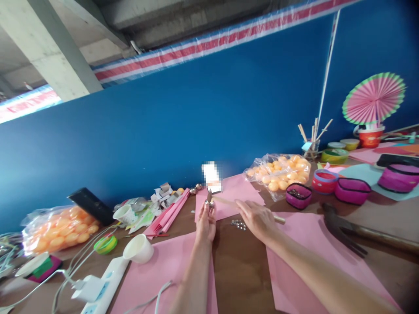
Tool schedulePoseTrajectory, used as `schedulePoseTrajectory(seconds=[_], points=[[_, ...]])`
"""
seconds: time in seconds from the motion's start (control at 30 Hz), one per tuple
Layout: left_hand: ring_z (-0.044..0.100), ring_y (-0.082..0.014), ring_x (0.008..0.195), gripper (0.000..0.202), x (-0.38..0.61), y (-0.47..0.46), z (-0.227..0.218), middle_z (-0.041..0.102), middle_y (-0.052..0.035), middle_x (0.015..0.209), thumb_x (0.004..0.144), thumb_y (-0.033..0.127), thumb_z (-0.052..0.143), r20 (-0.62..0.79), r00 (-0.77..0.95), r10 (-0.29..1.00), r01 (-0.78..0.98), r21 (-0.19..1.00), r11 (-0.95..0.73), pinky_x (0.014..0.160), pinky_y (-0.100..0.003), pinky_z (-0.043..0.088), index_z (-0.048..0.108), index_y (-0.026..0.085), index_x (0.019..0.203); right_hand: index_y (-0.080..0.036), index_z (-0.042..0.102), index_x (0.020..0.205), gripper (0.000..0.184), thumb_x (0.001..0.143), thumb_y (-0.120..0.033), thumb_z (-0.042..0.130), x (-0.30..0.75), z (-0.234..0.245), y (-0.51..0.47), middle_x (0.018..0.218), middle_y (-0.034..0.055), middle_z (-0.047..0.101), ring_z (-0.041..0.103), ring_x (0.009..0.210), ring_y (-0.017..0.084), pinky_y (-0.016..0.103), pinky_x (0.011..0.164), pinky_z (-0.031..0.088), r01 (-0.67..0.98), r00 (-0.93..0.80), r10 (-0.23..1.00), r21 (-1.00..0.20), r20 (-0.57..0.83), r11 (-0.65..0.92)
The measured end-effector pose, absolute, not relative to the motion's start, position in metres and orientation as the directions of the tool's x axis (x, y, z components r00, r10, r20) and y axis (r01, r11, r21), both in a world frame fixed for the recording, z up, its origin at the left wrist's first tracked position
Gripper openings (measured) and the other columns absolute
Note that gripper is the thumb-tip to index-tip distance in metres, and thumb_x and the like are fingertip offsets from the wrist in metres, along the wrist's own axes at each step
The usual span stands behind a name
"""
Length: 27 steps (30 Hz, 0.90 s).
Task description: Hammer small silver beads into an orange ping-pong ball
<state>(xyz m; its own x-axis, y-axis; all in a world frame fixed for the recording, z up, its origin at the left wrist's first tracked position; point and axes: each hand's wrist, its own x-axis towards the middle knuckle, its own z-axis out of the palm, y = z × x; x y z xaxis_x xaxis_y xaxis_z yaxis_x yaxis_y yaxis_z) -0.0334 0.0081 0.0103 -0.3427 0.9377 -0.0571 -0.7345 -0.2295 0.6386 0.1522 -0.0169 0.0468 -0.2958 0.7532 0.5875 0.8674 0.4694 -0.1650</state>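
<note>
My left hand point(206, 223) is closed around small shiny round metal pieces point(209, 203) that look like bells, with a dark pointed piece point(210, 194) rising above them. In my right hand point(257, 219) is a pale wooden stick point(225, 200). Its far end reaches to the metal pieces at my left fingertips; whether it touches them I cannot tell. The near end sticks out past the right side of my hand. A small heap of silvery metal pieces point(238, 224) lies on the brown table between my hands.
Pink paper sheets point(170, 266) cover parts of the table. A hammer point(343, 224) lies at the right, near purple pouches point(299, 196). Bags of orange balls point(278, 174) sit on both sides. A power strip point(109, 283), cables and a white cup point(138, 248) are at left. A blue wall point(212, 100) stands behind.
</note>
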Motion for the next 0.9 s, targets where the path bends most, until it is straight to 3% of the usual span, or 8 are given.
schedulePoseTrajectory(seconds=[0.5, 0.9], points=[[0.061, -0.0136, 0.09, 0.012, -0.0345, 0.0069, 0.0127, 0.065, -0.0069, 0.087, 0.077, 0.016, 0.055, -0.138, -0.328, 0.935, -0.752, 0.638, -0.17, 0.074, -0.017, 0.049, 0.062, 0.014, 0.086, -0.026, 0.053, 0.108, 0.026, 0.088, -0.026, 0.036, 0.1508, 0.0447, -0.0166, 0.074, 0.0017, 0.062, 0.055, 0.068, 0.01, 0.019, 0.054, 0.029, 0.847, -0.311, 0.742, -0.181, 0.594, 0.5], [0.06, -0.0134, 0.089, 0.014, -0.0334, 0.0037, 0.0158, 0.063, -0.0086, 0.09, 0.08, 0.019, 0.05, -0.117, -0.275, 0.954, -0.798, 0.581, -0.159, 0.078, -0.021, 0.049, 0.06, 0.013, 0.088, -0.027, 0.052, 0.109, 0.026, 0.087, -0.028, 0.037, 0.1514, 0.0464, -0.0167, 0.076, 0.0005, 0.062, 0.056, 0.067, 0.011, 0.022, 0.054, 0.028, 0.868, -0.277, 0.764, -0.189, 0.583, 0.459]])
